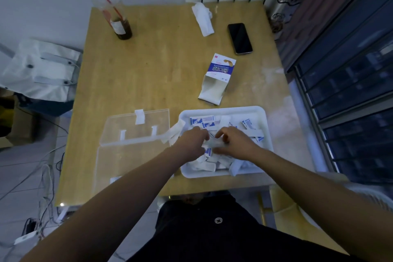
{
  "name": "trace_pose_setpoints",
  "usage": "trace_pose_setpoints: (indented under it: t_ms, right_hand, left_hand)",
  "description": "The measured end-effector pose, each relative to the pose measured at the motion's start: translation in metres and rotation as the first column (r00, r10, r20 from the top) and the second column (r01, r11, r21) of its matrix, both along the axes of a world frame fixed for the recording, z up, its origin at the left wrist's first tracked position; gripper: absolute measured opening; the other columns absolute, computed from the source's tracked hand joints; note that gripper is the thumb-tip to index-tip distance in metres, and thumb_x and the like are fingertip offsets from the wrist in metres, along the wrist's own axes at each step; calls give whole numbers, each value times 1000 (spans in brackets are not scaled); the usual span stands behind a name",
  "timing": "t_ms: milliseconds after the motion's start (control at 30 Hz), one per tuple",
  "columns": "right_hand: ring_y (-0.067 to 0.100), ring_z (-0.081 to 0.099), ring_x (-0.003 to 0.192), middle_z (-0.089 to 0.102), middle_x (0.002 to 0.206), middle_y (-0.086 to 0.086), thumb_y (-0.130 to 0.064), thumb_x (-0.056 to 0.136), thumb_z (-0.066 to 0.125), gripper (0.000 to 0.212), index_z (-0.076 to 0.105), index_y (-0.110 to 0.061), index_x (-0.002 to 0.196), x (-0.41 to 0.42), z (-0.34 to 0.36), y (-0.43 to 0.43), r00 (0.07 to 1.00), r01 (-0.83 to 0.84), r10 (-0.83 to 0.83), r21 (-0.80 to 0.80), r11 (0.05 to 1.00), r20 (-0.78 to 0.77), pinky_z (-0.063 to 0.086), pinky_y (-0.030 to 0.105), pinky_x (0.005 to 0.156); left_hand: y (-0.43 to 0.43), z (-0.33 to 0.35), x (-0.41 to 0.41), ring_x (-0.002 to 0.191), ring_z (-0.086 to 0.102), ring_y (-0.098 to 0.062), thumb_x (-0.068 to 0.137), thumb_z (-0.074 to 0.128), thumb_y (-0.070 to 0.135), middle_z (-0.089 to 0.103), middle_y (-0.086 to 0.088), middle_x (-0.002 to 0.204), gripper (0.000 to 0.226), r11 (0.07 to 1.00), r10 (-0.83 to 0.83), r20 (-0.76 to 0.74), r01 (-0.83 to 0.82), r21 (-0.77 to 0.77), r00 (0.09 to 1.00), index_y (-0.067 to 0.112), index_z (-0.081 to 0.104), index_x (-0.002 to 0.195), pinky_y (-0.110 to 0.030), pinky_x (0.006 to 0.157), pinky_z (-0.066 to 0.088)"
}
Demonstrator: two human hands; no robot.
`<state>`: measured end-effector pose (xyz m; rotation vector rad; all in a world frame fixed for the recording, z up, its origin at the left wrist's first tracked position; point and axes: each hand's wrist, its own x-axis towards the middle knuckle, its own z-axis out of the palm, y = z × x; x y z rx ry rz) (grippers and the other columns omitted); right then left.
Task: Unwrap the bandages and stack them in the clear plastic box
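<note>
Right now the bandage (213, 143) sits between my two hands, just above the middle of the white tray (268, 134). My left hand (192, 144) pinches one end with curled fingers and my right hand (234, 144) pinches the other end the same way. Whether the wrapper is torn yet I cannot tell, since my knuckles hide most of it. Under my hands the tray holds a loose heap of blue-and-white wrapped bandages (202, 121) and plain white strips, and a few paper strips (174, 134) hang over its left rim. The clear plastic box (131, 166) lies just beside the tray on the left with its lid (136, 127) thrown back. My left forearm crosses its right-hand corner, so that part is hidden. Beyond the tray the opened bandage carton (219, 78) lies on its side on the wooden table (138, 70). Farther back are a dark phone (239, 38), a crumpled tissue (203, 18) and a clear cup (120, 25) with a red straw and a dark drink. Off the table's left edge rests a white bag (40, 68), with cables (46, 176) on the floor below it.
</note>
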<state>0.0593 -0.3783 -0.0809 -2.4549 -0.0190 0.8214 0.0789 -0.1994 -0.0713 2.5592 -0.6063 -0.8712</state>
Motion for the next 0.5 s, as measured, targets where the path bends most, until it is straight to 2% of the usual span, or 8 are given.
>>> trace_pose_setpoints:
  t_ms: [67, 133, 233, 300, 367, 433, 500]
  right_hand:
    - [20, 49, 79, 43, 90, 1, -37, 81, 72, 26, 51, -22, 87, 0, -6, 6, 994, -103, 106, -94, 990, 21, 41, 32, 67]
    - [22, 48, 76, 45, 85, 3, -28, 84, 69, 25, 47, -18, 75, 2, -11, 6, 992, -108, 116, -116, 987, 57, 37, 31, 62]
    - [20, 46, 67, 46, 69, 3, -18, 83, 65, 28, 43, -15, 66, 7, -13, -5, 998, -12, 17, -71, 997, 65, 29, 31, 53]
    - [19, 44, 65, 42, 64, -2, -17, 83, 64, 34, 36, -19, 62, 10, -12, -11, 999, -4, 7, -68, 998, 48, 27, 30, 51]
    - [20, 48, 68, 46, 67, -3, -18, 84, 63, 30, 40, -22, 66, 13, -10, -13, 999, -6, 8, -56, 998, 41, 32, 30, 54]
    - [19, 53, 73, 55, 77, -1, -21, 85, 64, 11, 52, -20, 84, 16, -10, -13, 999, 7, -6, -30, 1000, 40, 41, 32, 61]
    - [18, 56, 80, 60, 90, 1, -24, 87, 63, 20, 57, -17, 105, 19, -8, -10, 999, 8, -8, -7, 1000, 40, 47, 34, 69]
  left_hand:
    - [-6, -8, 0, 108, 53, -29, 85, 59, 7, 47, -13, 124, 40, 990, -77, 15, 75, 118, 997, 10, 52, 123, -35, 88, 42]
    - [-9, -10, 0, 110, 50, -30, 85, 56, 5, 48, -14, 124, 38, 974, -119, 110, 94, 208, 987, 11, 52, 123, -35, 90, 40]
    - [-9, -9, 3, 116, 41, -32, 85, 51, 8, 50, -12, 121, 36, 919, -146, 334, 2, 395, 931, 13, 52, 121, -37, 94, 35]
    - [-7, -7, 8, 119, 39, -33, 85, 52, 13, 50, -12, 121, 33, 863, -143, 410, -89, 497, 901, 12, 52, 119, -39, 97, 32]
    - [-6, -5, 14, 119, 38, -32, 86, 51, 19, 52, -11, 120, 32, 798, -143, 406, -138, 587, 903, 11, 52, 117, -38, 96, 31]
    - [-4, -5, 18, 115, 39, -28, 89, 47, 21, 56, -6, 114, 28, 733, -168, 376, -139, 665, 911, 12, 54, 115, -37, 94, 31]
    - [-3, -7, 19, 112, 40, -25, 91, 44, 21, 58, -2, 111, 27, 688, -179, 341, -130, 714, 923, 14, 57, 114, -36, 94, 30]
